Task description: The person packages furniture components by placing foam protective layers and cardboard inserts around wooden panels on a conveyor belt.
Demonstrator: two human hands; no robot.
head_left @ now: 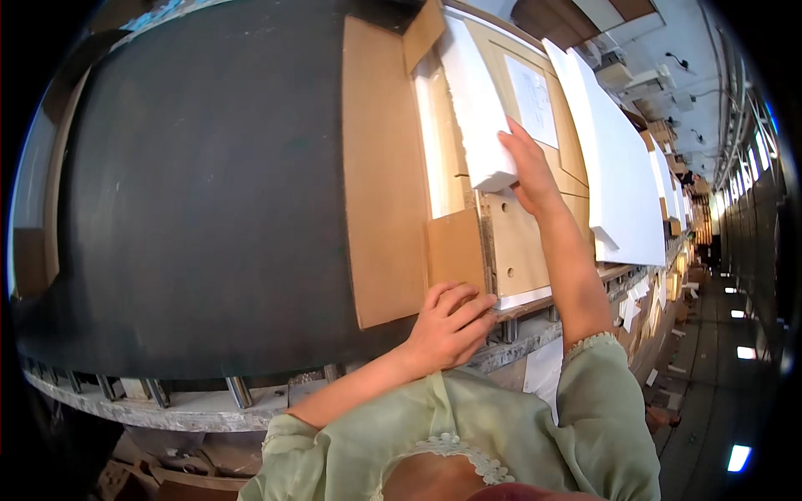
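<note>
white foam strip (478, 100) in our right hand (533, 171), at the open carton (384, 175)

we've got the right fingers gripping the strip's near end, by the panel with holes (525, 255). left hand (451, 328): fingers bent at the near flap (455, 246); can't tell if gripping. dark belt (209, 192) to our left.

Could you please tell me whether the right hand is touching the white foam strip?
Touching: the head view shows the right hand on the white foam strip, its fingers against the strip's right side near the closer end.
</note>
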